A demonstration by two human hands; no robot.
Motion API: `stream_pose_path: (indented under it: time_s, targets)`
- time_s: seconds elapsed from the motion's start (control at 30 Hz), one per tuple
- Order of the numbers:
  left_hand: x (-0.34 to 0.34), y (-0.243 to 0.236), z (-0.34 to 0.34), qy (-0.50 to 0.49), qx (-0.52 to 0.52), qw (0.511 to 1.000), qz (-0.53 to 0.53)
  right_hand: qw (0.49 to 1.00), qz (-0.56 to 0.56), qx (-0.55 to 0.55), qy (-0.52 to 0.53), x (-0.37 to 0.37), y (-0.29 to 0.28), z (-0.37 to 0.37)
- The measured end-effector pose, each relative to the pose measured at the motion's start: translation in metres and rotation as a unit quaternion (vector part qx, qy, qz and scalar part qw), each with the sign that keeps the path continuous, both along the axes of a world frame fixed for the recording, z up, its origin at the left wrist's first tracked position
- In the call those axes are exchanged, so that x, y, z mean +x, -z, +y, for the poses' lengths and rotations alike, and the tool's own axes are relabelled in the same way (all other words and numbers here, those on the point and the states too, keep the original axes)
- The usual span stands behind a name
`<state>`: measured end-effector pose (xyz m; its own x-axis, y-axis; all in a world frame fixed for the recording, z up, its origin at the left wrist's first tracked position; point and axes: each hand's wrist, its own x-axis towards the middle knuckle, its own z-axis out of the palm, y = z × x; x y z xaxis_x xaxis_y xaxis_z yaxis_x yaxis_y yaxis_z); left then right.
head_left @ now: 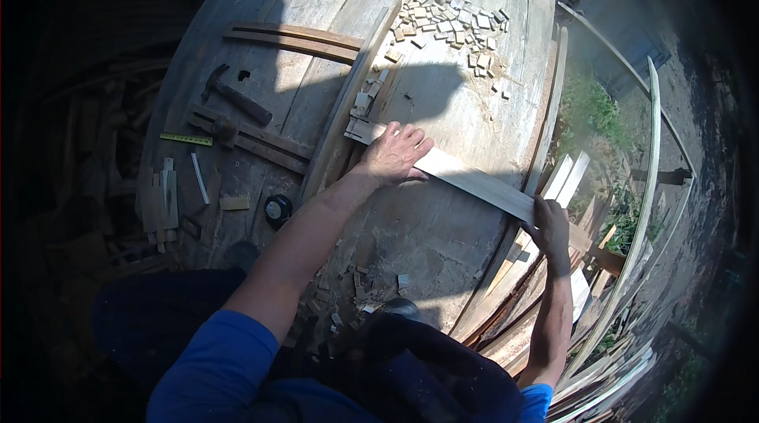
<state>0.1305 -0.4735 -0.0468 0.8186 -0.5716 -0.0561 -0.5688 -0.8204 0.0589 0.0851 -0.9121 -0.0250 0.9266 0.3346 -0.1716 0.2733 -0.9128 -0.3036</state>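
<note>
A pale, flat wooden board [474, 182] lies slantwise across the worktable, its left end against a long raised wooden rail [348, 103]. My left hand [395, 156] is closed over the board near that end, fingers across the top and thumb at the near edge. At the table's right edge, my right hand [549, 227] grips the other end, its fingers partly in shadow. Small cut wood pieces [362, 99] sit along the rail just beyond my left hand.
Many small wood blocks [455, 16] are heaped at the far side. Left of the rail lie a hammer [241, 101], a yellow tape measure blade [186, 139], a round black object [277, 209] and wooden strips [296, 42]. Long planks [514, 304] lean beyond the right edge.
</note>
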Motion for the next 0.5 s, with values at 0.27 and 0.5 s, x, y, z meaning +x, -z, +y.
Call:
stream_pose_path:
  time_s: [0.27,0.5]
  targets:
    - [0.025,-0.003,-0.004,0.014,0.000,1.000,-0.021,1.000,0.014,-0.004,0.026,0.016,-0.003,0.002]
    - [0.037,-0.010,-0.008,0.022,0.024,0.999,0.010,0.999,-0.017,0.024,0.040,0.009,0.004,0.004]
